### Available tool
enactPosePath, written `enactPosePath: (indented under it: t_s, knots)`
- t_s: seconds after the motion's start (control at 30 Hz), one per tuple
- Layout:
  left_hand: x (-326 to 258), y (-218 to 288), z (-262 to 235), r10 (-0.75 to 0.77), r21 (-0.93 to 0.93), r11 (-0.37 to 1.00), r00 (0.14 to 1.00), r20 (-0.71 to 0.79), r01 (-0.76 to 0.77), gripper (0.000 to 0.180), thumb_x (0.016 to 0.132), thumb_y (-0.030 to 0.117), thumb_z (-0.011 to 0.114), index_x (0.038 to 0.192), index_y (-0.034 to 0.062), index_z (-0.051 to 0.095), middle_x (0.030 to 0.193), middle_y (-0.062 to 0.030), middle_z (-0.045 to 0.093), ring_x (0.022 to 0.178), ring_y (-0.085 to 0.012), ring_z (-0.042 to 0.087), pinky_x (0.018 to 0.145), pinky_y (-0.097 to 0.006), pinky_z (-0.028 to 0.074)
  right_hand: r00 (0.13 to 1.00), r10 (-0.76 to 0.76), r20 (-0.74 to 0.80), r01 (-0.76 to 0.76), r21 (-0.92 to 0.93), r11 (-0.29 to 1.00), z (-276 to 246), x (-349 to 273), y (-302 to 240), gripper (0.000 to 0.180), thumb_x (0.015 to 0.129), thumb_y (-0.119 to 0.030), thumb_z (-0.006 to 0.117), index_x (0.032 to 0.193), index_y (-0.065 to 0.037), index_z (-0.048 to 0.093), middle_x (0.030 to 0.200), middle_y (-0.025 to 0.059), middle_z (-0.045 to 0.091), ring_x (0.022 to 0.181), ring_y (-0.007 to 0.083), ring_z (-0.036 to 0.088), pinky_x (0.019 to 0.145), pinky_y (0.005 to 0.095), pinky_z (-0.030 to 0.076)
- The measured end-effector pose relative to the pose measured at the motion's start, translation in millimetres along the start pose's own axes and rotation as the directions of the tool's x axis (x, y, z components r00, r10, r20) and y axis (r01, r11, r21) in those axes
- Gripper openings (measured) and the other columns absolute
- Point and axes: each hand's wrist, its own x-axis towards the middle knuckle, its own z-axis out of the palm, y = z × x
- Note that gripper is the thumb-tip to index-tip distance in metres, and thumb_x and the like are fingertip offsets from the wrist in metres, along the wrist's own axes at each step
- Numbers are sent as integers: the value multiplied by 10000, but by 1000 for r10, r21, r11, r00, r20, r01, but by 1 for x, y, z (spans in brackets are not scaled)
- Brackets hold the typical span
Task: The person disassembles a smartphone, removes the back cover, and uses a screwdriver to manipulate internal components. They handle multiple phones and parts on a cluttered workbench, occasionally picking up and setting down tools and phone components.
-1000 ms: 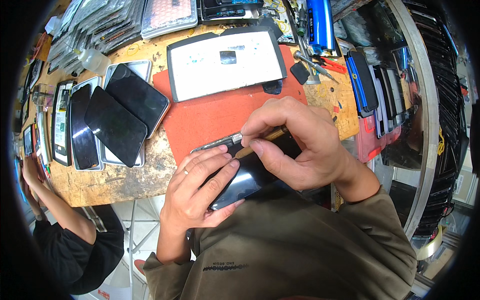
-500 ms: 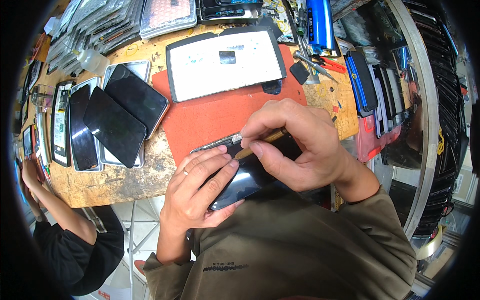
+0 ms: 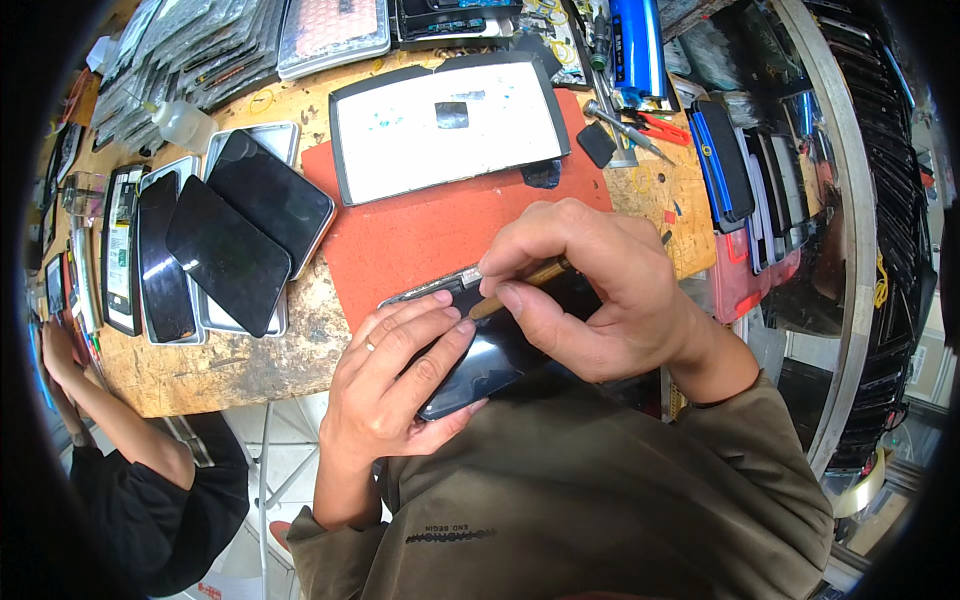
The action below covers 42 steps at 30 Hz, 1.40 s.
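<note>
A black, glossy phone [image 3: 500, 352] lies tilted near the front edge of the table, close to my body. My left hand [image 3: 390, 375], with a ring on one finger, is closed on its left end, fingers over the top and thumb beneath. Between the thumb and fingers of my right hand [image 3: 610, 300] is a slim brown pointed tool [image 3: 488, 307]. Its tip meets the phone's dark surface beside my left fingertips. Small metallic parts show along the far edge of the phone; my right hand covers much of its right end.
An orange-red mat [image 3: 380, 240] carries a white tray [image 3: 400, 150] with a dark square piece. Black phone screens [image 3: 230, 255] are stacked at left. Tweezers and red-handled pliers [image 3: 662, 129] lie far right. A co-worker's arm [image 3: 120, 420] reaches in at the left.
</note>
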Motion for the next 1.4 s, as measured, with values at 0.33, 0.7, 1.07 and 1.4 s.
enactPosePath:
  t_s: [0.33, 0.7, 1.07, 1.4]
  knots:
    - [-1, 1, 0, -37, -11, 999, 999, -3, 37, 562, 692, 248, 896, 1180, -14, 800, 1198, -207, 717, 1140, -394, 743, 980, -492, 599, 997, -64, -34, 60, -96, 994, -6, 0, -1, 236, 879, 115, 717, 1099, 34, 692, 940, 118, 754, 795, 220, 747, 693, 322, 581]
    - [0, -1, -1, 6, -14, 1000, 1000, 21, -6, 557, 694, 288, 876, 1157, -14, 802, 1161, -179, 728, 1135, -384, 746, 980, -500, 596, 991, -135, 14, 132, -316, 939, -4, 4, 8, 278, 819, 122, 757, 1067, 18, 687, 910, 136, 725, 784, 302, 734, 681, 378, 579]
    - [1, -1, -2, 7, -24, 1000, 1000, 22, -7, 572, 673, 272, 892, 1162, -12, 803, 1161, -187, 725, 1136, -395, 742, 975, -498, 596, 992, -122, 15, 121, -300, 946, -3, 3, 11, 263, 825, 124, 749, 1057, 21, 679, 899, 138, 716, 771, 309, 723, 676, 375, 570]
    - [0, -1, -2, -7, -16, 1000, 1000, 17, 8, 573, 663, 268, 895, 1159, -5, 808, 1179, -197, 729, 1137, -402, 741, 973, -498, 597, 979, -125, 164, 164, -255, 953, -7, 7, 6, 238, 876, 41, 748, 1104, 7, 692, 919, 138, 686, 811, 332, 701, 709, 419, 570]
